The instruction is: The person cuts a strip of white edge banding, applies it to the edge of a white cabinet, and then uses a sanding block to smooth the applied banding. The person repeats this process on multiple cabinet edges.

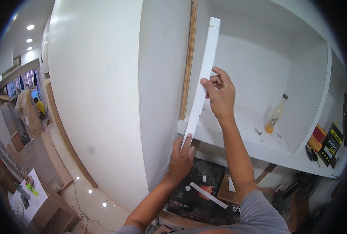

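Observation:
A long narrow white strip (205, 70) stands nearly upright in front of me, leaning slightly to the right at its top. My right hand (221, 93) pinches it about midway up, thumb on its front face. Lower down, my left hand (181, 158) is closed round the strip's bottom end, fingers pressed on its face. Just left of the strip runs a bare plywood edge (189, 58) on the white cabinet side. Whether the strip touches that edge I cannot tell.
On the cabinet shelf (239, 134) stand a bottle with orange liquid (274, 115) and small metal bits (258, 131). A black-and-yellow box (331, 145) is at the right. Below lies a white offcut (208, 195) on black cardboard (177, 199). A white-topped table (29, 195) stands lower left; a person in yellow (40, 107) is far off.

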`<state>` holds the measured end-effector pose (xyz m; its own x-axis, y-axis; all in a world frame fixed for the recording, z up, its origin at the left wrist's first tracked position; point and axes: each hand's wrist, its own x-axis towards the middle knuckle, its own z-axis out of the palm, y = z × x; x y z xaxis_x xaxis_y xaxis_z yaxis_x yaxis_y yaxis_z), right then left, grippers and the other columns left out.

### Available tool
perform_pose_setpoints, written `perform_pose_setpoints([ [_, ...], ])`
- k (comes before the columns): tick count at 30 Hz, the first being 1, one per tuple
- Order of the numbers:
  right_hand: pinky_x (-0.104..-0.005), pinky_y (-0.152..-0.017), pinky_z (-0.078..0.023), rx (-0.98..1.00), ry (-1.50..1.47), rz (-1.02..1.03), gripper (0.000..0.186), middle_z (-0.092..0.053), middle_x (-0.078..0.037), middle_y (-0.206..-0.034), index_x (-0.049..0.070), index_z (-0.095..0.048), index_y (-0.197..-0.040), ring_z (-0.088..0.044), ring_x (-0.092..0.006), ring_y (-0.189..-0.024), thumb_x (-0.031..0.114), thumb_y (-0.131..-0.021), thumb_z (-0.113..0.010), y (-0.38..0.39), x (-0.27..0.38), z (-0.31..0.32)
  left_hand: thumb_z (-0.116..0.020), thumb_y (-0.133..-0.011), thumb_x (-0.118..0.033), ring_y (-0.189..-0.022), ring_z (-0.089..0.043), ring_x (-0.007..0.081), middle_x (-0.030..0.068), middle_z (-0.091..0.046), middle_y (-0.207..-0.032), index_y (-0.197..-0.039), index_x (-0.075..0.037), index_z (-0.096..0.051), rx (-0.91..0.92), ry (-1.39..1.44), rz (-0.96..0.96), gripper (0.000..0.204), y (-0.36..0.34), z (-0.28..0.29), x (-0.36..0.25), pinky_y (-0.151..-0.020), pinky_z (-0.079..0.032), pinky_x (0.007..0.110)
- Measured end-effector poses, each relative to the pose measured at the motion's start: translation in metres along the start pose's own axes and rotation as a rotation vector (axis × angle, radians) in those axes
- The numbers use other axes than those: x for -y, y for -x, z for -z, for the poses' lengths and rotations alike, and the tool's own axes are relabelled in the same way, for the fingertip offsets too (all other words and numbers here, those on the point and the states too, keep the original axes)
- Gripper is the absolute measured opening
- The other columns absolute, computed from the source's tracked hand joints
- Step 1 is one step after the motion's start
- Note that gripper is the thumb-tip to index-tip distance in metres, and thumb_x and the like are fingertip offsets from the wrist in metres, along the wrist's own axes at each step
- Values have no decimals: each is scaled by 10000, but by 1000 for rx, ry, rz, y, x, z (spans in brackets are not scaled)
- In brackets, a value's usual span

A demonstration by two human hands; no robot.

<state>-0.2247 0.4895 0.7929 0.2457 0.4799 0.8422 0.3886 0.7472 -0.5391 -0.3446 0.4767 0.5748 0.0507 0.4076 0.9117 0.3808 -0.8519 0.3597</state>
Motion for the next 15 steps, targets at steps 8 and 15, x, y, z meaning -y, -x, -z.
perform_pose_setpoints([
  [8,-297,-738,-534,-92,122,271,405,-700,-72,-862,-53,-652,-1290,-640,-143,-754,111,-933,-751,-124,-6,-42,-694,-937,-96,-1487,-365,483,300,-347,-1614,-1509,33,-502,-102,-183,-65,617,-56,-40,21,-1199,-347,580],
  [15,-352,-781,-556,-173,259,323,401,-732,-108,-917,-39,-678,-1246,-703,-214,-786,139,-901,-779,-190,5,-55,-672,-975,-190,-1551,-286,466,293,-263,-1682,-1537,27,-478,28,-179,0,633,-61,-51,31,-1223,-314,576],
])
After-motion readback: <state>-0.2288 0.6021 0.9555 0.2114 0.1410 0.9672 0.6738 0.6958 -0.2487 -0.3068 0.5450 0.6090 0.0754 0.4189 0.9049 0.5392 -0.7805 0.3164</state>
